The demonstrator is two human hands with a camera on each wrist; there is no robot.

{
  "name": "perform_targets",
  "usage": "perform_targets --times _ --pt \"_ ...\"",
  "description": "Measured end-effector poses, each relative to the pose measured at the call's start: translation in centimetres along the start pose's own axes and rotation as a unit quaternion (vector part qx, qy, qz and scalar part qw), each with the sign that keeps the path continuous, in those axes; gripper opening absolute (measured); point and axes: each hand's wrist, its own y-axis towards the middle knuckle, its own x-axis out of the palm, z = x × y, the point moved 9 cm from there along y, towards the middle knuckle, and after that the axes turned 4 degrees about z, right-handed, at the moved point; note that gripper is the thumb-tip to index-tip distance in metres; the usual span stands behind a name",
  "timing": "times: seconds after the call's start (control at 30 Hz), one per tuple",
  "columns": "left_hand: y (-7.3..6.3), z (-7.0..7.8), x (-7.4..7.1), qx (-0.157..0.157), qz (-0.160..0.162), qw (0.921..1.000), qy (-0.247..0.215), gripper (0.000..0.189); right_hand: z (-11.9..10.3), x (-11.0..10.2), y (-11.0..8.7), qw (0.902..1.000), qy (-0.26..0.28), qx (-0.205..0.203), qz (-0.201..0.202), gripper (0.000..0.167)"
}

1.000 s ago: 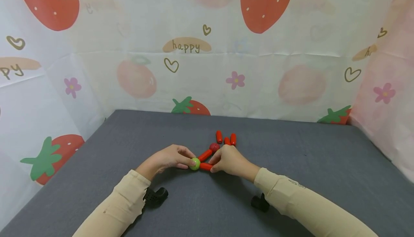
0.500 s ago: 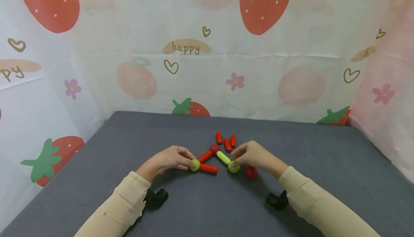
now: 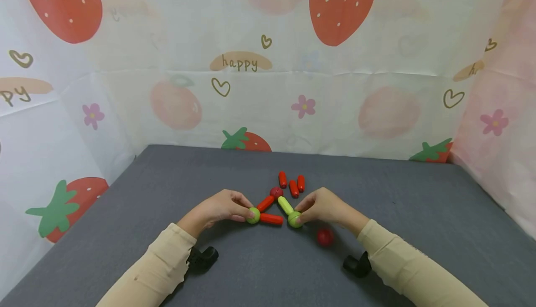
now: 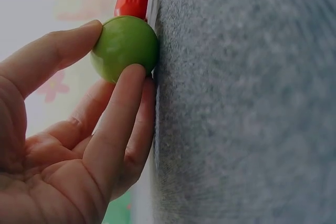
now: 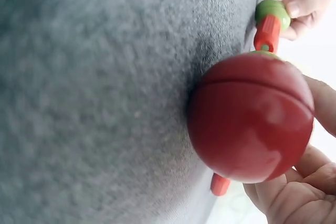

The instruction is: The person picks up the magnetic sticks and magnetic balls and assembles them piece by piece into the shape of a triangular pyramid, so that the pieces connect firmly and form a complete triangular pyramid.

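Note:
My left hand (image 3: pixel 224 207) pinches a light green ball (image 3: pixel 253 216), seen close up in the left wrist view between thumb and fingers. Two red rods join that ball. One red rod (image 3: pixel 265 203) runs up to a dark red ball (image 3: pixel 276 192); the other red rod (image 3: pixel 271 219) points right. From the dark red ball a yellow-green rod (image 3: pixel 285 205) slopes down to a second green ball (image 3: pixel 294 220), pinched by my right hand (image 3: pixel 324 208). That ball sits close to the free end of the right-pointing rod. In the right wrist view, a nearer red ball (image 5: pixel 249 119) mostly hides it.
The loose red ball (image 3: pixel 324 236) lies below my right hand. Several loose red rods (image 3: pixel 293 189) lie behind the joined pieces. Grey cloth (image 3: pixel 188 167) covers the table, and a strawberry-print curtain (image 3: pixel 335 88) hangs behind and at the sides.
My right hand has let go of the right-pointing red rod and taken the second green ball. That ball has shifted left and slightly nearer me, toward the rod's end. My left hand stays put.

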Motion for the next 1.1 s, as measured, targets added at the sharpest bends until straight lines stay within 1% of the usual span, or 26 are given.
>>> perform_targets --times 0.27,0.7,1.1 --pt "-0.09 0.1 0.31 -0.006 0.002 1.0 0.0 0.027 -0.2 0.35 -0.08 0.9998 0.015 0.009 -0.002 0.024" --pt "0.1 -0.15 0.45 -0.015 0.009 0.9998 0.003 0.023 -0.03 0.66 0.17 0.9995 0.023 0.021 -0.006 0.023" --pt "0.02 -0.02 0.57 -0.013 0.0 0.9999 0.005 0.024 0.06 0.76 0.15 0.9991 0.031 0.024 -0.014 0.023"
